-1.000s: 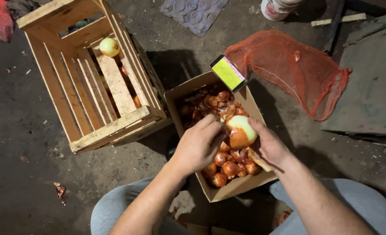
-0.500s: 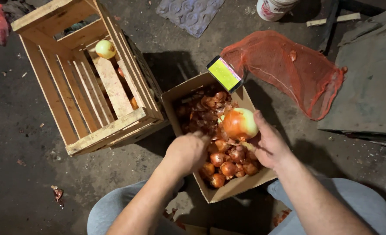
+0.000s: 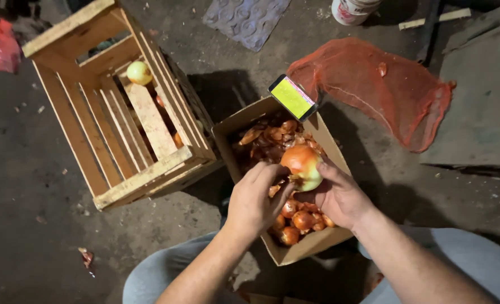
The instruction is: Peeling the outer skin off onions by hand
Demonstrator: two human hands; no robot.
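My right hand point(image 3: 340, 194) grips a large onion point(image 3: 302, 166), orange on top and pale green below, above a cardboard box point(image 3: 226, 132). My left hand point(image 3: 255, 200) touches the onion's lower left side with its fingertips; a bit of brown skin sits by those fingers. The box holds several small brown onions point(image 3: 298, 219) and loose skins. A phone point(image 3: 293, 97) with a lit yellow-green screen leans on the box's far rim.
A slatted wooden crate point(image 3: 148, 174) stands left of the box with one peeled pale onion point(image 3: 139, 72) inside. An empty red mesh sack point(image 3: 374, 84) lies beyond the box. A white bucket point(image 3: 352, 9) and grey mat point(image 3: 244, 19) sit farther back. My knees flank the box.
My right hand has lifted and turned the onion slightly; my left hand came up from the box's contents to touch the onion.
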